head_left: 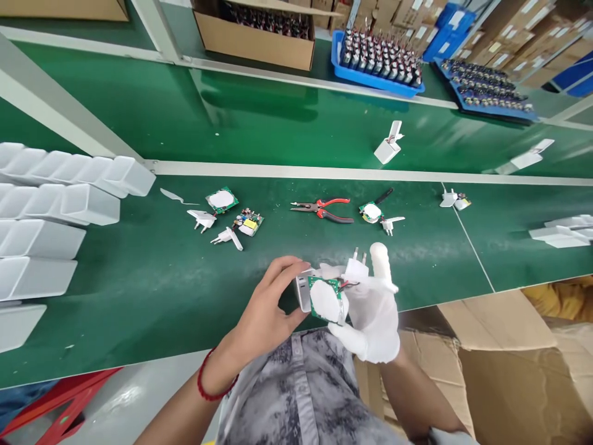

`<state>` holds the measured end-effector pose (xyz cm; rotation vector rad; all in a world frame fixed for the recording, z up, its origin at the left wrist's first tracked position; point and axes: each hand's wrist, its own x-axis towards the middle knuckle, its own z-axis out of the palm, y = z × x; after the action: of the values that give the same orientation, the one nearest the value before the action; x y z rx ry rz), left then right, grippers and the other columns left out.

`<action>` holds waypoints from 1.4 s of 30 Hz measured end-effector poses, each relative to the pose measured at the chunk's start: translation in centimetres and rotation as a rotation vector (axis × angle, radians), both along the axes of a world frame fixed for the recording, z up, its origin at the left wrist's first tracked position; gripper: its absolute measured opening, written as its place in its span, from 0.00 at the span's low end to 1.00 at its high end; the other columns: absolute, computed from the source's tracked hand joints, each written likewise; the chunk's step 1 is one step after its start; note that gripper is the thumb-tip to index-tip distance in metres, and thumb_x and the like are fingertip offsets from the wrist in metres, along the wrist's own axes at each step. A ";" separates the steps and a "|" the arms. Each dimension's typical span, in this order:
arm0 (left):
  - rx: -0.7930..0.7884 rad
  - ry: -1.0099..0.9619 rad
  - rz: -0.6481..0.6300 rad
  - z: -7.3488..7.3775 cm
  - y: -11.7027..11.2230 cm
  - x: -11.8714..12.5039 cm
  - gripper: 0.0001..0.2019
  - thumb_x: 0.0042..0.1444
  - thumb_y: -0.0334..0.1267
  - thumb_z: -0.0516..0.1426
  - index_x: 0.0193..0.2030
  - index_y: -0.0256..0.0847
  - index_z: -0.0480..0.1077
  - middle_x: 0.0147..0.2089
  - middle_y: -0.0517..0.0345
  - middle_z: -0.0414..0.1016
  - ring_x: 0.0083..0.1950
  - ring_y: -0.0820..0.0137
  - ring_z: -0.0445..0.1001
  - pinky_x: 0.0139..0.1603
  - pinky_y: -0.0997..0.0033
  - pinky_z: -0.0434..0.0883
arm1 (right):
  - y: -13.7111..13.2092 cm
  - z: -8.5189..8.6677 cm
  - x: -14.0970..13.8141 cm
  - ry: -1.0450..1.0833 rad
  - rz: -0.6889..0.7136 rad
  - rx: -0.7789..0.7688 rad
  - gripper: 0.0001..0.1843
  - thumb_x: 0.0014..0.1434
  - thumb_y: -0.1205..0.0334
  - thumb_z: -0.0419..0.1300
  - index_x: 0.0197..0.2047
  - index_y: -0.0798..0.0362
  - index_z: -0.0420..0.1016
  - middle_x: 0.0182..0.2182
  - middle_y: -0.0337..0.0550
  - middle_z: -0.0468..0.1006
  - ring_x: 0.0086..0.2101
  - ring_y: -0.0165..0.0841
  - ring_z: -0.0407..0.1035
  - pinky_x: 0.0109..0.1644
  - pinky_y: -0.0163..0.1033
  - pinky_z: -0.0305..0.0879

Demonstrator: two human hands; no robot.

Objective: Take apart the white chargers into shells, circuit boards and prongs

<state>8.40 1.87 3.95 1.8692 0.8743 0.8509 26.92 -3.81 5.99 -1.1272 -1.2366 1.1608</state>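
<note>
Head view: hands (324, 303) hold circuit board (325, 300) above table edge (139, 361).

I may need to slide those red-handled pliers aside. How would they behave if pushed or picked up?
The pliers lie flat on the green bench, so they would probably slide rather than roll. They look like metal, likely heavy for their size. The handles are spread, so they may pivot when lifted by one handle.

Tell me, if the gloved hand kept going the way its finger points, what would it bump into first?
Likely the small board with its white plug piece, lying up the green table from the right hand. The raised finger points roughly there; depth is hard to judge.
</note>
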 end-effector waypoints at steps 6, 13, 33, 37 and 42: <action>-0.108 -0.173 -0.025 1.1 -0.8 0.4 0.28 0.55 0.27 0.61 0.62 0.52 0.64 0.59 0.48 0.64 0.58 0.61 0.70 0.49 0.66 0.79 | -0.2 1.0 0.1 -0.081 0.087 0.262 0.55 0.59 0.68 0.65 0.73 0.28 0.31 0.52 0.36 0.78 0.56 0.38 0.70 0.72 0.64 0.45; -0.057 -0.134 -0.057 1.5 -0.8 0.7 0.31 0.53 0.23 0.60 0.62 0.52 0.64 0.59 0.49 0.64 0.58 0.62 0.70 0.53 0.67 0.76 | -0.4 1.4 0.6 -0.150 0.081 0.268 0.54 0.58 0.69 0.63 0.74 0.31 0.31 0.58 0.37 0.75 0.63 0.38 0.63 0.73 0.62 0.42; 0.061 0.004 -0.029 1.8 -0.9 0.7 0.31 0.51 0.22 0.58 0.61 0.49 0.64 0.58 0.49 0.66 0.57 0.62 0.72 0.55 0.66 0.75 | -1.1 1.4 0.9 -0.393 0.049 0.153 0.49 0.57 0.71 0.63 0.73 0.35 0.42 0.61 0.39 0.71 0.60 0.39 0.66 0.72 0.55 0.52; 0.011 0.021 -0.013 1.8 -0.9 0.7 0.28 0.52 0.24 0.58 0.60 0.47 0.66 0.58 0.49 0.67 0.57 0.62 0.72 0.52 0.68 0.77 | -0.9 1.5 1.0 -0.474 0.118 0.207 0.53 0.58 0.70 0.63 0.74 0.39 0.33 0.64 0.45 0.66 0.65 0.41 0.60 0.72 0.54 0.51; -0.108 -0.014 0.020 1.3 -1.0 1.0 0.25 0.51 0.29 0.62 0.57 0.46 0.68 0.56 0.50 0.69 0.54 0.62 0.74 0.45 0.70 0.79 | -1.0 1.1 1.4 -0.415 0.133 0.043 0.47 0.55 0.57 0.70 0.72 0.42 0.50 0.71 0.47 0.52 0.70 0.48 0.44 0.71 0.60 0.50</action>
<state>9.42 0.85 5.25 1.7617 0.9135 0.8119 28.29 -4.77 7.05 -1.3115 -1.6666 1.0202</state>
